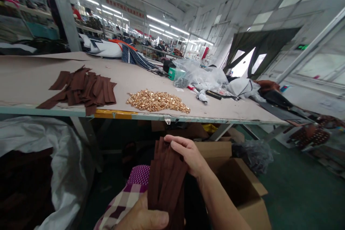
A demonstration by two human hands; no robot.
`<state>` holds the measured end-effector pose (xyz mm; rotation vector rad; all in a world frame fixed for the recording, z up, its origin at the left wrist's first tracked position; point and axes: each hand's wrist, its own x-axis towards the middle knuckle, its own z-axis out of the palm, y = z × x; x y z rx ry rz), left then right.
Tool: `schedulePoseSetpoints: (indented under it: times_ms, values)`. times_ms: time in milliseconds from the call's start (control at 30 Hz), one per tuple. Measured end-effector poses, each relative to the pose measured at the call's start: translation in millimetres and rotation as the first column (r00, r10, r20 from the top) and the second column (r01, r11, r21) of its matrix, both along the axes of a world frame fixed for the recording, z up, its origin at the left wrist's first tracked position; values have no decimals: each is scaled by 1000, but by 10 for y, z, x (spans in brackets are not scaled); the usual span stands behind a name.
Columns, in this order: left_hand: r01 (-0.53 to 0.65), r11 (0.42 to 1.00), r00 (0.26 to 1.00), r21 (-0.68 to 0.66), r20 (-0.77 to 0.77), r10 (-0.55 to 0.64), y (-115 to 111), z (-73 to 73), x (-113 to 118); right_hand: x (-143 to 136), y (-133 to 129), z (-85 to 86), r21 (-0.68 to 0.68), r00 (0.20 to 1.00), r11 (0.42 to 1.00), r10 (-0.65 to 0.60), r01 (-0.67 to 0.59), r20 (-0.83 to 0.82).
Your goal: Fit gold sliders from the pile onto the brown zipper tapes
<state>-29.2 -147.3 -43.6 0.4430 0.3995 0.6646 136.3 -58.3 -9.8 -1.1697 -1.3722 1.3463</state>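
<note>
A bundle of dark brown fabric strips is held upright in front of me, below the table's front edge. My left hand grips its lower end, with the thumb pressed across the strips. At the top, my right hand is closed on the strips' ends, its thumb and fingertips together near the upper edge. On the table beyond lie a loose heap of similar brown strips to the left and a pile of small shiny gold metal pieces near the front edge.
A white sack with dark brown material inside stands at lower left. An open cardboard box is on the floor at right. Clear plastic bags, a green box and striped dark fabric lie along the table.
</note>
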Motion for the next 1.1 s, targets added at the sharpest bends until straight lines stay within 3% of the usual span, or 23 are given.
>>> schedulePoseSetpoints:
  times_ms: [100,167,233,300,400,500,600,700,833,967,1100]
  values:
    - [26,1000,999,3,-38,-26,6,-93,-9,-8,-163,92,54,998,998,26,-29,52]
    - [55,998,997,14,-47,-54,21,-160,-13,33,-237,188,73,988,990,116,-123,98]
    - [90,996,995,23,-46,-89,34,-199,-11,92,-229,273,99,973,978,169,-185,156]
    - [101,995,994,25,-41,-100,39,-199,-5,143,-125,316,150,971,975,131,-162,200]
    - [115,992,993,44,-36,-113,33,-158,2,144,110,288,159,970,977,105,-142,221]
    - [140,988,990,63,-30,-139,26,-134,-7,24,238,216,93,947,969,202,-231,251]
    - [115,992,993,47,-27,-114,24,-161,-31,-128,198,186,45,935,958,267,-285,234]
    - [72,997,997,35,-41,-70,28,-194,-49,-189,144,188,56,958,974,206,-221,202]
    - [116,992,993,54,-33,-114,28,-161,-46,-150,190,144,29,964,988,142,-152,226]
    - [90,994,995,64,-46,-87,22,-125,-31,-136,179,97,-40,954,981,192,-188,230]
    - [66,997,997,28,-39,-65,29,-174,-19,-115,98,162,-93,923,951,308,-294,232]
